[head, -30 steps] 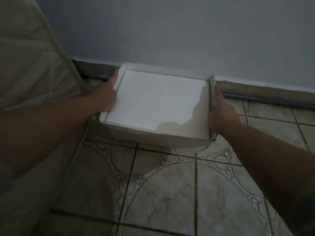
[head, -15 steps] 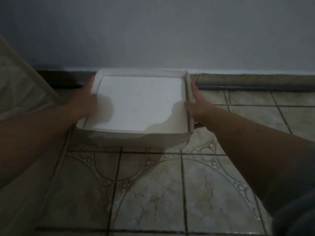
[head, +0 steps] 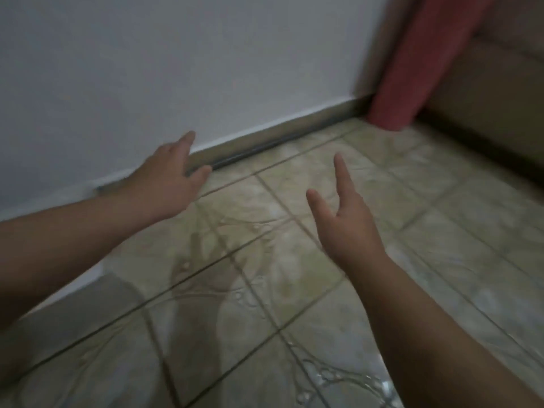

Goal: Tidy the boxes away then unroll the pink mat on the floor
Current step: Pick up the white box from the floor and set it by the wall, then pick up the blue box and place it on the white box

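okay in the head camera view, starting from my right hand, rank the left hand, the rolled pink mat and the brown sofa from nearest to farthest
From the right hand:
1. Left hand, to its left by the wall.
2. Pink mat, rolled, standing in the far corner.
3. Sofa, far right, just beyond the mat.

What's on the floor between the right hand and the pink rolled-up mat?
Nothing; the head view shows bare floor tiles between the right hand and the pink mat.

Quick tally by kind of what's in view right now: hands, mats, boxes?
Hands: 2, left hand and right hand, both with fingers spread, holding nothing.
Pink mats: 1, rolled pink mat, standing on end in the corner.
Boxes: 0 in view.
Total: 3
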